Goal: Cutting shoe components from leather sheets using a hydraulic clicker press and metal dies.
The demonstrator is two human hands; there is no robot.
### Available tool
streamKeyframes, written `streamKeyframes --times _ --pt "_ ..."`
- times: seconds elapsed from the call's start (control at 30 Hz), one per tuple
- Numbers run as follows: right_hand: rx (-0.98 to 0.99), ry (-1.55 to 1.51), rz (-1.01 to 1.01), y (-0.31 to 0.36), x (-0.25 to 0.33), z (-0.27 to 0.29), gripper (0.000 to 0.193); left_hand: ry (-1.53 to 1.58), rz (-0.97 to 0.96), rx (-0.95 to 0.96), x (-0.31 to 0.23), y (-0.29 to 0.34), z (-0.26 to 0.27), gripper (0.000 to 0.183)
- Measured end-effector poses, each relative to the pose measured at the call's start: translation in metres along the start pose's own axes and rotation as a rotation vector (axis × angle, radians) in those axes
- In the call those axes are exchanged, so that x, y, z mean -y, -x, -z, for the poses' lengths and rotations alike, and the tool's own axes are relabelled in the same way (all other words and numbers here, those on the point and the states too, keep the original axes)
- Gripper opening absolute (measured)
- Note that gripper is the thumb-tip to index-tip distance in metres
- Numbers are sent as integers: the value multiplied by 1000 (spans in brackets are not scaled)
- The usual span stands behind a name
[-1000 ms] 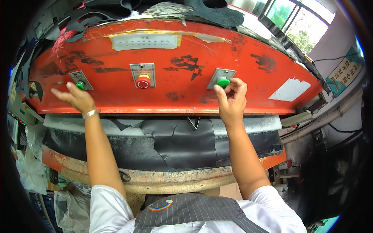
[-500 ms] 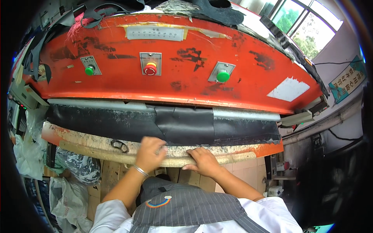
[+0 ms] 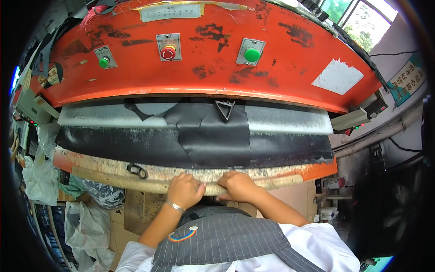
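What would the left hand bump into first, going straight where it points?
Probably the black sheet, just past the worn edge by the left hand. Depth is unclear, so it might slide over the top.

Window (image 3: 362, 25): brightest spot, panes nearly washed out
Red panel (image 3: 290, 77): evenly lit, glint along lower edge
Black sheet (image 3: 217, 140): soft sheen
Lower right: deep shadow, detail lost
Fisheye rim: black corners, straight edges bowed, smeared detail

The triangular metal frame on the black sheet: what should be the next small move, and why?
Perhaps reach the right hand forward to the triangular metal frame: it sits on the black sheet, while this hand and the left hand rest at the pale front edge.
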State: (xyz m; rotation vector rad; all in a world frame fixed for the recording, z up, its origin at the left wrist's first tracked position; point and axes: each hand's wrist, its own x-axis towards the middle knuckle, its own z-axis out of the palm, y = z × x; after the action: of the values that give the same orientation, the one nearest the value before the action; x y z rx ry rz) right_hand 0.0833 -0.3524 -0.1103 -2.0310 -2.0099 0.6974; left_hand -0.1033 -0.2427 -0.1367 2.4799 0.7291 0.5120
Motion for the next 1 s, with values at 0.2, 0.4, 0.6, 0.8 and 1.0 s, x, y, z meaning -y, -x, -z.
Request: streamKeyframes --times 0.2,0.4,0.6,0.8,1.0 --pt "-466 99 -59 -54 -9 58 62 138 -20 110 -23 -8 10 21" --pt "-396 386 -346 -110 -9 48 58 -147 4 -62 -22 -41 -38 51" --pt "-426 165 -389 -81 -7 44 43 -200 14 24 -29 -9 -51 58" --pt "-692 -513 -131 47 -23 71 40 -132 -7 -33 -27 6 -53 57" --pt "-755 -326 65 160 15 39 41 795 33 -102 -113 12 -57 47"
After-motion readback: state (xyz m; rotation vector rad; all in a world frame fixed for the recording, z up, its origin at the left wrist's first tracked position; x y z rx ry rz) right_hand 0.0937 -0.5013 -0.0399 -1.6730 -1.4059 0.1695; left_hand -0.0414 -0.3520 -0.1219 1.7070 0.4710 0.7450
